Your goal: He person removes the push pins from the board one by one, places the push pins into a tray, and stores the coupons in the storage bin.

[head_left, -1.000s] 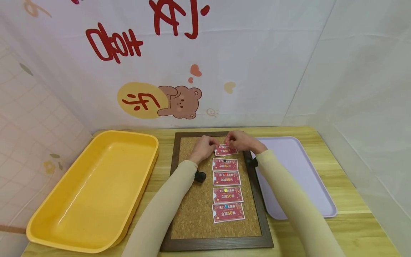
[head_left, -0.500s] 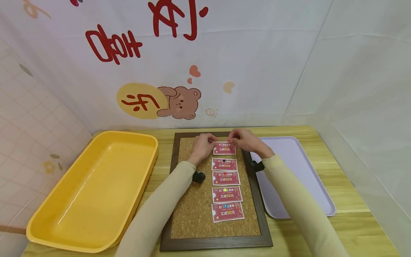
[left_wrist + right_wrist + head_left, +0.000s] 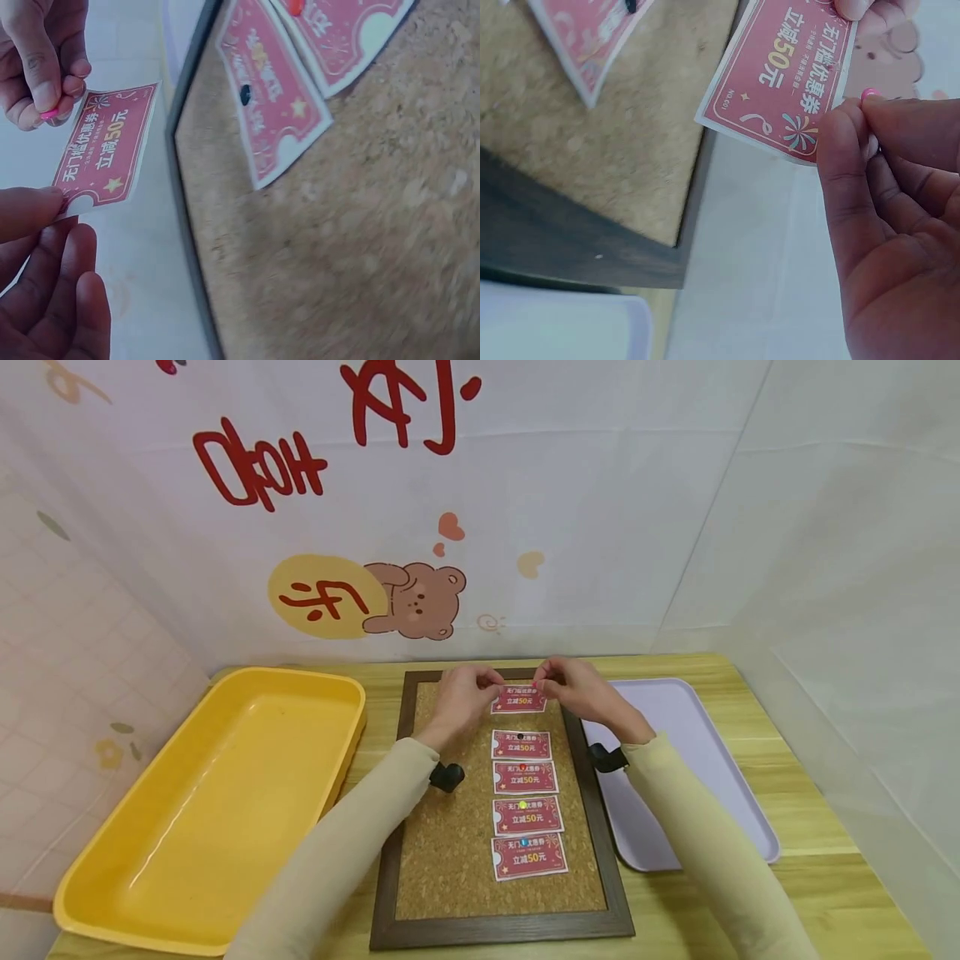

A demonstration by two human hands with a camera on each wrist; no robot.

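Note:
My left hand [image 3: 459,697] pinches the left end of a red paper coupon [image 3: 105,146] between thumb and fingers. The thumb and index finger of my right hand [image 3: 576,687] pinch a small pink push pin [image 3: 868,94], right by the coupon's upper right edge; most of the pin is hidden. This coupon is raised above the far end of a framed cork board [image 3: 442,868]. Below it on the board lie several matching coupons in a column, the nearest to it a coupon [image 3: 521,747] with a black push pin [image 3: 245,94].
A deep yellow tray [image 3: 225,793] stands left of the board. On the right, a shallow lilac tray [image 3: 675,735] sits close beside the frame. Both rest on a wood-grain table [image 3: 817,810], with a printed white wall sheet [image 3: 600,527] behind.
Both hands have moved a little away from me, carrying the held coupon with them. The gap between it and the coupon below has widened. The other coupons have stayed put.

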